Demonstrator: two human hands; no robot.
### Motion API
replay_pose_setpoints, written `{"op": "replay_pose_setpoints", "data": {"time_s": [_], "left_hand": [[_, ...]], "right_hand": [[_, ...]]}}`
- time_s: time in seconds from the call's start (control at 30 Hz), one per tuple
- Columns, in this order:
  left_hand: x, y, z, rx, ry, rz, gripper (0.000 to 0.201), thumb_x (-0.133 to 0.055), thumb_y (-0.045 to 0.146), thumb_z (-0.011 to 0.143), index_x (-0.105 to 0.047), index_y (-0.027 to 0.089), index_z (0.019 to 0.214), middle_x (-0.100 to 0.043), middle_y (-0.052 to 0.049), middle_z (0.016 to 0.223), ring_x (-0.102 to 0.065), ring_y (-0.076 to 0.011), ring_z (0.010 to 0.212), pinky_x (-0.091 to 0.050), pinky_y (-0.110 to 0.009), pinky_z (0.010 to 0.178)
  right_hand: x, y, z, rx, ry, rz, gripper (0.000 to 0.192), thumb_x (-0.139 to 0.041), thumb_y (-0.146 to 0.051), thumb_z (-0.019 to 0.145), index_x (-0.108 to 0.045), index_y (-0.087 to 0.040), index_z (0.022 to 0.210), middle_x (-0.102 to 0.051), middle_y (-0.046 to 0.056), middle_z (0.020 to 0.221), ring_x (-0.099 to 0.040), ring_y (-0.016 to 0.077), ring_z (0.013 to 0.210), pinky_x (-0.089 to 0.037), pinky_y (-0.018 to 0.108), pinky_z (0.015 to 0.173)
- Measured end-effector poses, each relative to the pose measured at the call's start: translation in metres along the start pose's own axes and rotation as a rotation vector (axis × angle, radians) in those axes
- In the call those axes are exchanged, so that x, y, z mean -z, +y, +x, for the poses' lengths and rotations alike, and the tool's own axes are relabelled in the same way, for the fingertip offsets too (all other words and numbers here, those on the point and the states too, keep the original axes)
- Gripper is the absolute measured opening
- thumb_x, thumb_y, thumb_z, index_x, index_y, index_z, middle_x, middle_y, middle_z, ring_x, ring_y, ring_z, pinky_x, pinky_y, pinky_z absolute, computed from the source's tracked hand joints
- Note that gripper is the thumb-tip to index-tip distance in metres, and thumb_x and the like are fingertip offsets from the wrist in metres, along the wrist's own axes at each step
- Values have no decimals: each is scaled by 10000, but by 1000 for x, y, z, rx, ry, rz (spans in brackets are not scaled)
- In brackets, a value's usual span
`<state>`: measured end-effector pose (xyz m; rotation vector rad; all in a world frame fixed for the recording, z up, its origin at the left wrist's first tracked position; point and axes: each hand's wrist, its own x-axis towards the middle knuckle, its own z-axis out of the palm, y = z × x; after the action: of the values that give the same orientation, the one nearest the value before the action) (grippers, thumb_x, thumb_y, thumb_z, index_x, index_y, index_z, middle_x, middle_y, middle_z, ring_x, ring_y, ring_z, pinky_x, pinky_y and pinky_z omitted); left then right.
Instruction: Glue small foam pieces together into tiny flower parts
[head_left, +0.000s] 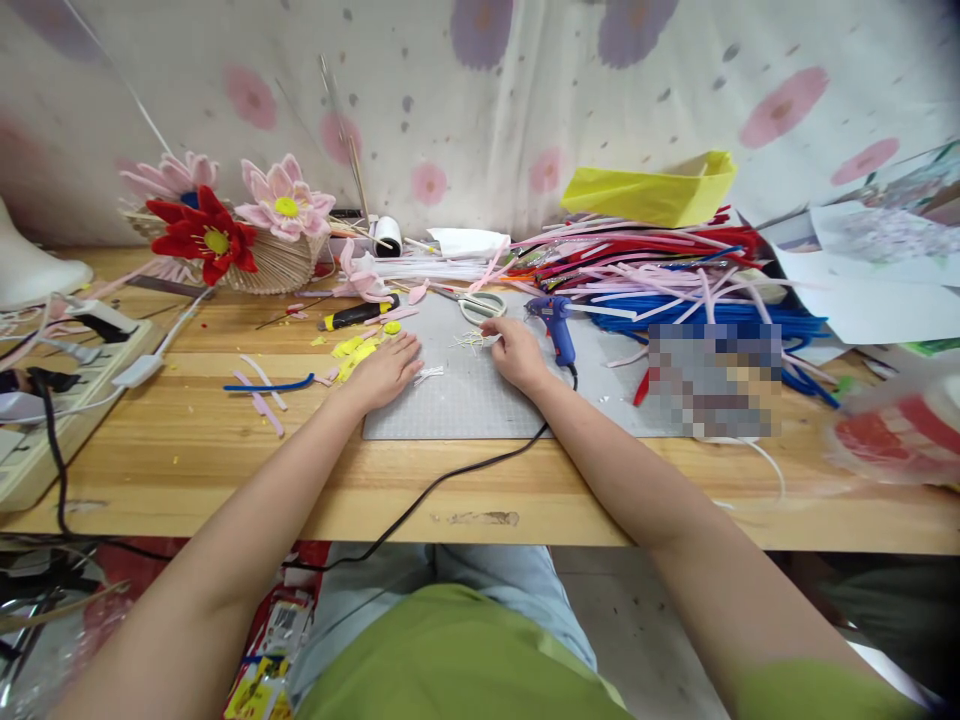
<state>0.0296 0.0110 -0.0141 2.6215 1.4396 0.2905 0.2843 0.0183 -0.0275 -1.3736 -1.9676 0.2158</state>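
The wooden surface (225, 470) carries a grey cutting mat (465, 400). The left hand (386, 370) lies flat and released on the mat's left edge, touching yellow scraps (352, 350). The right hand (514, 352) pinches thin white strands (469, 342), just beside the blue glue gun (553, 322).

The scene is viewed from a single camera worn on the head, aimed forward and down across the wooden table (480, 480) toward the flowered cloth (525, 110) behind it. The forearms are seen close, and the lap is caught below.
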Motion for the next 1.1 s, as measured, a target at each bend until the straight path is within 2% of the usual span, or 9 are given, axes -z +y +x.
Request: {"op": "replay_pose_setpoints", "data": {"time_s": [0.13, 0.2, 0.27, 0.47, 0.57, 0.7, 0.8, 0.93, 1.1], "left_hand": [[11, -6, -10, 64, 94, 46, 520, -234, 424, 914, -681, 161, 946, -693, -109, 1047, -613, -209, 1050, -442, -357, 945], [21, -13, -19, 179, 202, 106, 578, -207, 454, 910, -656, 178, 675, -690, -101, 736, -654, -213, 795, -486, -344, 782], [28, -17, -28, 231, 298, 110, 578, -206, 452, 912, -619, 188, 606, -657, -84, 649, -642, -192, 712, -478, -312, 716], [23, -9, -28, 79, 287, -74, 489, -226, 399, 918, -653, 176, 1003, -681, -77, 1083, -590, -187, 1082, -433, -332, 958], [12, -5, -14, 3, 190, -96, 473, -239, 363, 918, -573, 167, 1189, -602, -74, 1262, -497, -178, 1226, -322, -371, 1090], [3, -2, 15, 95, 214, -40, 543, -250, 365, 920, -361, 122, 1393, -499, -116, 1380, -290, -215, 1384, -223, -435, 1137], [-1, 3, 37, 145, 206, -6, 578, -253, 403, 922, -289, 133, 1431, -533, -113, 1347, -187, -217, 1425, -127, -489, 1156], [-4, 7, 49, 135, 141, 21, 562, -259, 386, 919, -350, 94, 1390, -565, -130, 1304, -294, -230, 1384, -97, -477, 1162], [2, -3, 29, 164, 322, 54, 406, -314, 278, 884, -539, 146, 1195, -657, -120, 1135, -553, -229, 1149, -232, -453, 1125]], "right_hand": [[1, -2, 0, -4, 2, 10, 421, -395, -2, 662, -584, -213, 974, -680, 54, 966, -591, 224, 979, -459, 398, 897], [1, -3, 0, -11, -4, 9, 421, -396, 1, 665, -583, -211, 976, -680, 55, 964, -590, 225, 982, -459, 398, 899], [1, -5, 1, -13, -10, 2, 412, -400, 1, 667, -585, -206, 971, -679, 59, 960, -589, 226, 980, -458, 396, 898], [1, -4, 0, -17, -20, -6, 392, -413, -8, 668, -597, -211, 948, -683, 56, 944, -591, 229, 964, -460, 393, 879], [-1, -3, 0, -21, -10, 0, 402, -407, -6, 663, -598, -208, 954, -685, 50, 937, -592, 224, 963, -457, 390, 883], [-1, -4, 1, -32, -14, 0, 407, -409, -5, 662, -602, -209, 958, -686, 52, 940, -589, 229, 969, -456, 399, 887], [0, -4, 1, -35, -24, -4, 401, -415, -8, 667, -603, -215, 955, -685, 50, 946, -587, 229, 974, -459, 400, 885], [2, -3, 0, -38, -23, -12, 410, -410, -2, 665, -602, -206, 965, -688, 53, 944, -587, 224, 981, -460, 392, 889], [2, -3, 0, -31, -15, -16, 426, -406, -14, 660, -608, -214, 979, -690, 53, 951, -588, 232, 984, -462, 413, 897]]}}
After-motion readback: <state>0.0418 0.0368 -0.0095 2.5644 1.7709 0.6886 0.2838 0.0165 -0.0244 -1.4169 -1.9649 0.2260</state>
